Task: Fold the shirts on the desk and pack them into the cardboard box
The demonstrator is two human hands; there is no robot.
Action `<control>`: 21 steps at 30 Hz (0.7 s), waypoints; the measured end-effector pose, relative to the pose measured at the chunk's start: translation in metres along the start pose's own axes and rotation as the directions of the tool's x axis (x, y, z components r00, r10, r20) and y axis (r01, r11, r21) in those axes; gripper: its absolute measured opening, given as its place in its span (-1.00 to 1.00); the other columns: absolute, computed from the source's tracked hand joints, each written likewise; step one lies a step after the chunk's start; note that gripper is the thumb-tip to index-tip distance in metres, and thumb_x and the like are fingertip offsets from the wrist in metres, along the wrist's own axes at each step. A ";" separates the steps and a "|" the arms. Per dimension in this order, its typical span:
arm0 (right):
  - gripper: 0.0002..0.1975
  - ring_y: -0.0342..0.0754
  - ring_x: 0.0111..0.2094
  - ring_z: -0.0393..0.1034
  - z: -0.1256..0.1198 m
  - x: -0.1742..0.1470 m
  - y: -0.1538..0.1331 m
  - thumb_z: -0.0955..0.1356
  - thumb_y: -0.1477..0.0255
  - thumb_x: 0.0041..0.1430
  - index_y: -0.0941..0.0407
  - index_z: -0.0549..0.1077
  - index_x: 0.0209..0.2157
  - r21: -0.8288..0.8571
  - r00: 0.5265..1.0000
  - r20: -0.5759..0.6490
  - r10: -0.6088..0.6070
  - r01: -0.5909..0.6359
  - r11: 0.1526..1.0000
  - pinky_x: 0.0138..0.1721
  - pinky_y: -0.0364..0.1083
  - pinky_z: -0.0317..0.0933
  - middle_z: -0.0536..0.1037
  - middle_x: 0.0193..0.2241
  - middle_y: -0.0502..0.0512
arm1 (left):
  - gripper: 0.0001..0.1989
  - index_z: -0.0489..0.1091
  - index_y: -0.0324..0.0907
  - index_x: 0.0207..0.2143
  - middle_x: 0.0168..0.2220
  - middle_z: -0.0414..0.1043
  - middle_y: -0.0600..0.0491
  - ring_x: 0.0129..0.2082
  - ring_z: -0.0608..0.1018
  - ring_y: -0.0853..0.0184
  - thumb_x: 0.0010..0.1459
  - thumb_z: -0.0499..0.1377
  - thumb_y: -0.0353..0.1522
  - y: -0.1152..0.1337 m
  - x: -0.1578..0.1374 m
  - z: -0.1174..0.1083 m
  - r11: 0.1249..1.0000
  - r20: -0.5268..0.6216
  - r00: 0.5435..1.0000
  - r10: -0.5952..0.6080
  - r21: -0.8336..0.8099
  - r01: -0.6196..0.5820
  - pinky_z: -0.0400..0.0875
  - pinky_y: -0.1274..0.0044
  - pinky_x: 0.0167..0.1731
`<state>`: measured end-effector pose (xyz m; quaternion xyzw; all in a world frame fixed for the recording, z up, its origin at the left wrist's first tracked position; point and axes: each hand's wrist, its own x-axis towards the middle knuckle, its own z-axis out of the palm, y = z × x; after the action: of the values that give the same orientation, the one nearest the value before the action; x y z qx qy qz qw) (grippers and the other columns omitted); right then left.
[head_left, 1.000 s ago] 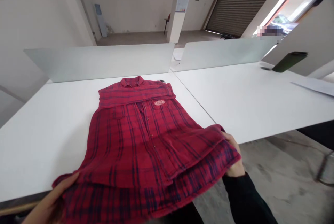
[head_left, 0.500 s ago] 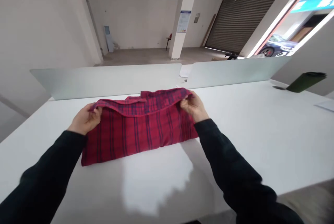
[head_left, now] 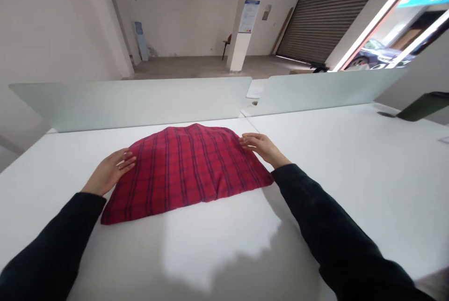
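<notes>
From where I stand, the red plaid cloth (head_left: pixel 185 165) lies on the white table (head_left: pixel 351 165), in front of the frosted divider (head_left: pixel 157 102), between the person's 2 hands. The left hand (head_left: pixel 110 168) is open at its left edge, fingers slightly parted; the right hand (head_left: pixel 261 146) is just as loose at the right. Neither pinches anything, and I can't tell whether the fingertips touch. The cloth looks folded over and laid down, that much done, I'd judge; 1 pucker near the front edge is left unsmoothed. Far back, a blue bottle (head_left: pixel 139 27) tops a water dispenser (head_left: pixel 142 47), its contents too small to make out.
</notes>
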<state>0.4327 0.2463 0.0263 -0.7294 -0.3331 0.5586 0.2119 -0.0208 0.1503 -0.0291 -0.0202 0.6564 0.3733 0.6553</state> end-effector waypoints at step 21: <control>-0.79 -0.02 -0.42 0.41 -0.038 -0.120 0.037 0.27 0.29 0.05 0.09 0.46 -0.48 -0.759 0.965 -0.019 -0.261 0.156 0.632 -0.30 -0.09 0.22 0.58 -0.46 0.10 | -0.70 0.27 -0.15 -0.22 -0.34 0.39 -0.04 -0.30 0.48 0.12 0.28 -0.09 -0.14 -0.056 -0.122 -0.042 0.242 0.064 0.948 0.310 0.960 -0.144 0.31 0.42 -0.22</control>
<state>0.4597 0.1363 0.0930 -0.7419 -0.6018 0.2946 -0.0244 -0.0102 0.0319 0.0457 0.4453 0.7871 -0.0065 0.4269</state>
